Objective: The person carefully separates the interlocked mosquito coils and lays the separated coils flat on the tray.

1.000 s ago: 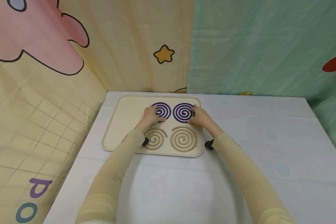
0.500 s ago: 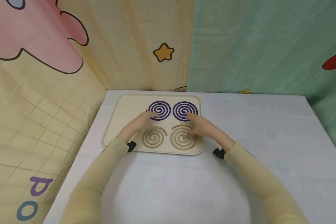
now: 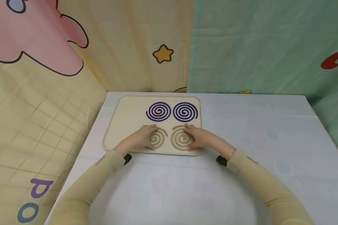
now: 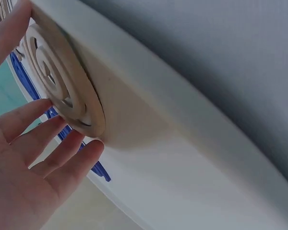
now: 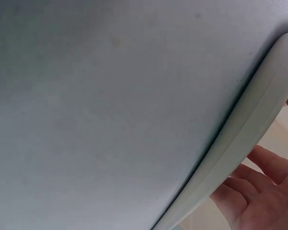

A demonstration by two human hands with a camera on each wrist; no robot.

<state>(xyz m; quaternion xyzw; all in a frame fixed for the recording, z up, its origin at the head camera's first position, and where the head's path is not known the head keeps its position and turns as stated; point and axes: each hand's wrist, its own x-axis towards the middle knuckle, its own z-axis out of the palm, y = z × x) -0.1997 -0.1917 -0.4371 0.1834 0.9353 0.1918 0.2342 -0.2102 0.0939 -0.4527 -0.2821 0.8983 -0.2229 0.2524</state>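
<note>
Two tan mosquito coils lie side by side in the front part of a cream tray (image 3: pixel 121 122). My left hand (image 3: pixel 139 137) holds the left tan coil (image 3: pixel 156 137) by its outer edge, thumb at the near side and fingertips at the far side. In the left wrist view, fingertips of the left hand (image 4: pixel 33 167) meet the rim of that coil (image 4: pixel 89 98). Over the right edge of the other tan coil (image 3: pixel 182 138) lies my right hand (image 3: pixel 200 137), thumb and fingers spread across it. The tray rim (image 5: pixel 240 129) hides that contact in the right wrist view.
Two purple mosquito coils, one left (image 3: pixel 158 111) and one right (image 3: pixel 185 112), lie flat behind the tan ones. The tray's left half shows bare surface. A white cloth covers the table (image 3: pixel 256 131); printed curtains (image 3: pixel 124 47) hang behind and at the left.
Both hands have left the purple coils and come nearer the body, onto the tan coils. The purple coils now show in full.
</note>
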